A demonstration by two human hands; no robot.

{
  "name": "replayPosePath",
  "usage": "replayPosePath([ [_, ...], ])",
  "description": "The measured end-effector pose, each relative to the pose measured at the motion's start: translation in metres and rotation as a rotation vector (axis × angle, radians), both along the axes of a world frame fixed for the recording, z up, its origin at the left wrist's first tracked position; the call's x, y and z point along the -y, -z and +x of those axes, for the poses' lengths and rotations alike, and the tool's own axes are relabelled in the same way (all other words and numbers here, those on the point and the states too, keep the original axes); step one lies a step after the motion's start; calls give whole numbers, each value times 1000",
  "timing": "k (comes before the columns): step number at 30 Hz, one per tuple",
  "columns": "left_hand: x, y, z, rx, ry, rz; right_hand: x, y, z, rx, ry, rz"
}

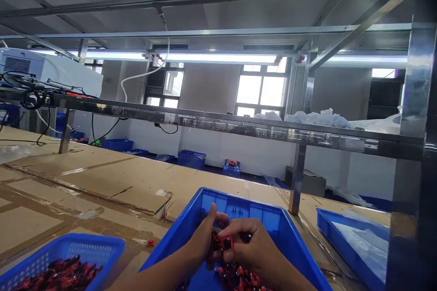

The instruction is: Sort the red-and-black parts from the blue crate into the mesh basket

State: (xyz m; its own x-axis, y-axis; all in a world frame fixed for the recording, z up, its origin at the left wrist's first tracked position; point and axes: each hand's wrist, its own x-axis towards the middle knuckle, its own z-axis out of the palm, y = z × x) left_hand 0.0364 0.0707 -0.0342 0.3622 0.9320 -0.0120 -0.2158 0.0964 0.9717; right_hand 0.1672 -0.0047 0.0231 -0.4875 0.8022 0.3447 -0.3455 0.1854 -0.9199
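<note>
Right hand (254,243), fingers pinching a red-and-black part (227,243) over the blue tub (273,222); left hand (203,234), hold I cannot tell. A slack pinch could, I judge, drop it.

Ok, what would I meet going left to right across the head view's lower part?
Blue perforated plastic basket, small red piece, large deep blue plastic bin, shallow blue plastic tray, thick grey metal post.

Shiny-looking red-and-black pieces (241,277) and a smooth plastic bin (261,213) at lower centre, matt cardboard (102,177) lower left, glossy metal shelf beam (239,126) across the middle.
</note>
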Motion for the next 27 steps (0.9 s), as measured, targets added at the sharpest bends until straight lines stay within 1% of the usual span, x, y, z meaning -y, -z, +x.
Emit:
replayPosePath([
  [3, 3, 0, -1, -20, 13, 23, -2, 5, 4, 9, 4, 42],
  [6, 6, -2, -1, -14, 45, 48, -9, 16, 9, 36, 1, 113],
  [8, 5, -1, 0, -1, 48, 53, -12, 21, 11, 15, -25, 108],
  [10, 2, 1, 1, 31, 58, 11, -13, 22, 12, -54, -88, 25],
  [13, -3, 4, 0, 80, 100, -77, -13, 16, 15, -148, -207, -143],
  [15, -3, 3, -1, 86, 114, -92, -14, 10, 18, -155, -238, -230],
  [16, -2, 1, -2, 79, 117, -94, -15, 9, 20, -142, -231, -265],
  [18, 4, -6, -4, 57, 122, -114, -19, 10, 21, -93, -179, -315],
  [20, 11, -13, -6, 35, 111, -132, -23, 14, 20, -24, -87, -295],
  [21, 14, -15, -6, 25, 103, -132, -24, 16, 17, 24, -20, -244],
  [23, 17, -19, -6, 8, 108, -115, -25, 20, 12, 199, 169, -61],
  [25, 18, -20, -6, -8, 119, -87, -23, 22, 7, 463, 397, 147],
  [27, 18, -21, -5, -32, 109, -69, -20, 22, 4, 699, 549, 278],
])
